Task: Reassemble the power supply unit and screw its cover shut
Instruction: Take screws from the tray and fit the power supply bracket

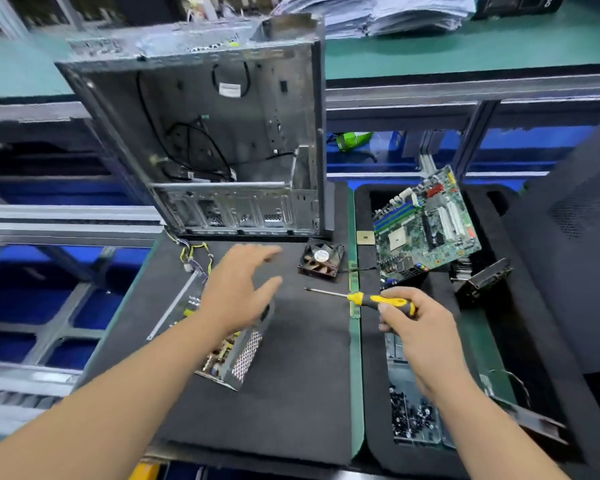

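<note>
Head cam: left hand (238, 289) hovers with its grip wide, fingers spread, right over the opened power supply unit (234, 355) lying on the black mat (298, 393) of the tabletop. Right hand (414, 327), just beside, has its grip wrapped round a yellow screwdriver (368, 298), tip pointing left. Behind stand an empty PC case (222, 143), a loose fan (321, 259) and a motherboard (426, 223).

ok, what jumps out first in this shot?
The gutted PC case standing upright at the back of the mat. In front of it, the left hand hovers open over the open power supply, and the right hand holds a yellow screwdriver. A motherboard leans tilted at right.
</note>
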